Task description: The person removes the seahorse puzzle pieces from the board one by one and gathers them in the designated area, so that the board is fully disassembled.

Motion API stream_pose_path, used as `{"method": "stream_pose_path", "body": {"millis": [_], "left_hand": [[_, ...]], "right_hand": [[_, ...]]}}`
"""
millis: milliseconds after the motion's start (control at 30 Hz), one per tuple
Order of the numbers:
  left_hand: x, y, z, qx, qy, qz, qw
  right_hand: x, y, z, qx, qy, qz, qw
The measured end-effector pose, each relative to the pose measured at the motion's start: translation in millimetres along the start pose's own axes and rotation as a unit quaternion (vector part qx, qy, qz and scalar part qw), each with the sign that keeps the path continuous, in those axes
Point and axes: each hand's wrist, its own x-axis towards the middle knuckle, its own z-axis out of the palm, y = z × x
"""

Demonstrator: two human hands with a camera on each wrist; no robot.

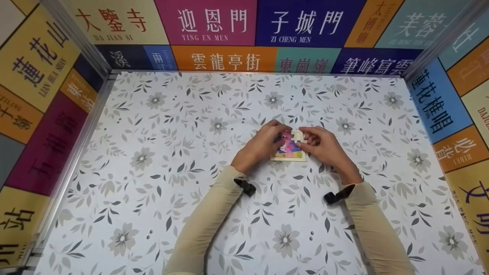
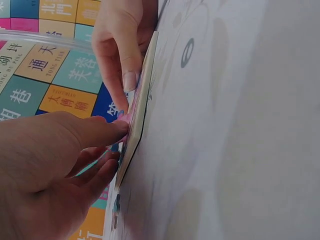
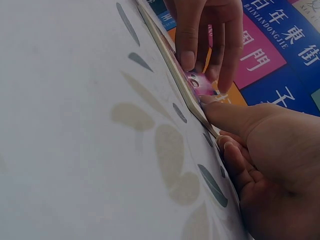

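A small flat jigsaw puzzle board [image 1: 290, 159] with a pale border and a pink cartoon picture lies on the table. At its upper right, a patch of bare pale backing shows. My left hand [image 1: 263, 140] reaches over the board's left side; in the right wrist view its thumb and fingers pinch a pink puzzle piece [image 3: 201, 83] with a printed face, tilted up from the board. On the opposite side, my right hand [image 1: 324, 146] grips the board's edge, its thumb on top and its other fingers curled at the side. Fingers hide part of the picture.
White cloth with grey flowers and leaves covers the table [image 1: 183, 214]. Colourful panels [image 1: 217, 23] with printed characters rise along the back and both sides. A black strap with a small device [image 1: 246, 187] sits at each wrist.
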Motion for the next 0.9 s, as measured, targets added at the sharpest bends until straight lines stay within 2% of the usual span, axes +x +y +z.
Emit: {"method": "stream_pose_path", "body": {"millis": [167, 533, 900], "left_hand": [[0.7, -0.2, -0.6, -0.014, -0.002, -0.003, 0.9999], [2.0, -1.3, -0.8, -0.028, -0.003, -0.015, 0.9995], [5.5, -6.9, -2.9, -0.057, -0.007, -0.009, 0.9983]], "right_hand": [[-0.5, -0.1, 1.0, 0.014, 0.002, 0.001, 0.9999], [0.1, 2.8, -0.5, -0.006, -0.002, 0.002, 1.0000], [1.2, 2.7, 0.5, -0.007, -0.003, 0.004, 1.0000]]}}
